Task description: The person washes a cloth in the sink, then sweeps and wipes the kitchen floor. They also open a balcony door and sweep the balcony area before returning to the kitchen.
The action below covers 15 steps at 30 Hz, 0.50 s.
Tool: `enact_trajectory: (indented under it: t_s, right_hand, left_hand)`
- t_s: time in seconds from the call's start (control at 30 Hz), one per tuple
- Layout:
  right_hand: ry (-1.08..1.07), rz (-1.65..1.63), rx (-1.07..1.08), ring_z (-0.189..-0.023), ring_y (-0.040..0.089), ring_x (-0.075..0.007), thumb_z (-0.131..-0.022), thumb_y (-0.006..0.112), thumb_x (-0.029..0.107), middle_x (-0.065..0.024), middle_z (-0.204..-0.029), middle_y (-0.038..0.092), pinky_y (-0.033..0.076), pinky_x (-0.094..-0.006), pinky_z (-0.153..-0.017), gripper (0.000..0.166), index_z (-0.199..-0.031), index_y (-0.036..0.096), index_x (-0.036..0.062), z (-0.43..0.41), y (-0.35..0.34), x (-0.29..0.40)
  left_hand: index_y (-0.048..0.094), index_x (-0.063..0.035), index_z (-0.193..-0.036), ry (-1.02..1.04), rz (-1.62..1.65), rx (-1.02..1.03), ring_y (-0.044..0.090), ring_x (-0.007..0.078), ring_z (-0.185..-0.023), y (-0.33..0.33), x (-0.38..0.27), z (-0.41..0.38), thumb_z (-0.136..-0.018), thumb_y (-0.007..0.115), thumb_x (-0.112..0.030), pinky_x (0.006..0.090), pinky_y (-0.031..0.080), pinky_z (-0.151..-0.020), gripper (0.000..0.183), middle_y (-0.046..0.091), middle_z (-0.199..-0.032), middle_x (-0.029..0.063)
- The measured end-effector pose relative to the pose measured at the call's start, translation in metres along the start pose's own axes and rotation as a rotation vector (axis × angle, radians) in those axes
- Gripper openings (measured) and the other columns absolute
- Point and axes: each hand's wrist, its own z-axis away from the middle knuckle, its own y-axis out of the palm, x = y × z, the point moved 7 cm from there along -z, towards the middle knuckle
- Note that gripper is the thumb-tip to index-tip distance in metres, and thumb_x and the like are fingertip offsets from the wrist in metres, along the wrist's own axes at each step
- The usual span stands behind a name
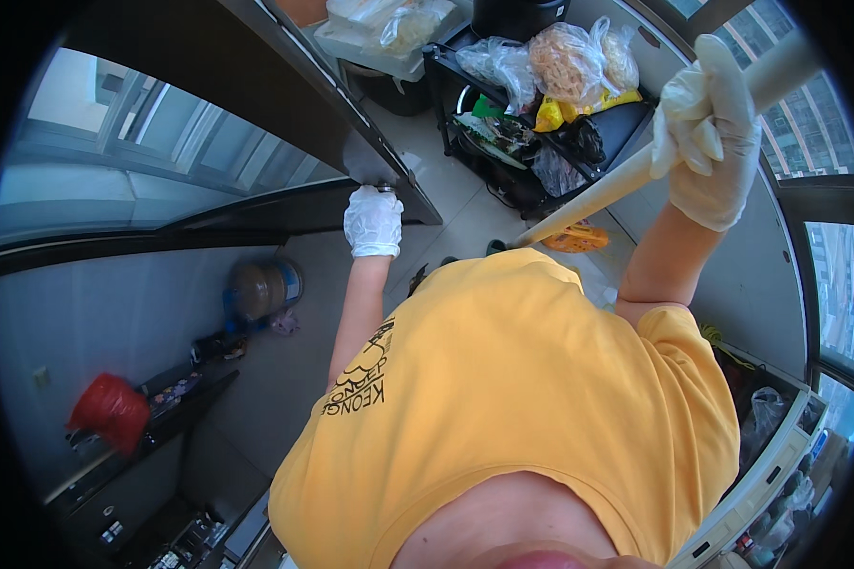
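My left hand (373, 222), in a white glove, is on the metal handle (386, 188) of a dark-framed glass door (391, 163). The fingers are largely hidden from above. My right hand (715, 135), also in a white glove, is raised at the right in front of a long pale pipe (598, 188). Loose white glove fingers (690, 121) bunch at that hand, and one finger points upward. Whether the hand grips the pipe or only overlaps it in the view cannot be told.
A black rack (470, 78) ahead bears bagged food (566, 64) and yellow packets (576, 107). An orange item (576, 237) lies on the floor by the pipe's foot. A water bottle (263, 288) stands left; a red bag (110, 412) rests on a counter. Windows (811, 107) line the right.
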Motion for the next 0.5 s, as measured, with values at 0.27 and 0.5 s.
enact_trajectory:
  t_s: [0.27,0.5]
  right_hand:
    - [0.177,-0.411,-0.639,-0.043,0.047,-0.0052,-0.095,0.062,0.026,-0.0026,-0.064,0.057,0.041,-0.0213,-0.039,0.021,-0.089,0.060,0.0057,0.071,-0.082,0.057]
    - [0.090,0.357,-0.955,-0.036,0.040,-0.0044,-0.092,0.068,0.028,-0.0006,-0.057,0.054,0.032,-0.0212,-0.029,0.027,-0.078,0.060,0.0071,0.085,-0.106,0.096]
  left_hand:
    - [0.068,-0.0004,-0.091,-0.043,-0.001,0.003,0.066,0.0394,-0.092,-0.017,-0.008,-0.031,-0.080,0.064,-0.029,0.0471,0.052,-0.083,0.031,0.068,-0.097,0.0231]
    - [0.067,-0.0006,-0.101,-0.096,-0.034,0.004,0.066,0.0373,-0.094,-0.030,-0.026,-0.046,-0.081,0.067,-0.031,0.0458,0.052,-0.083,0.037,0.068,-0.103,0.0207]
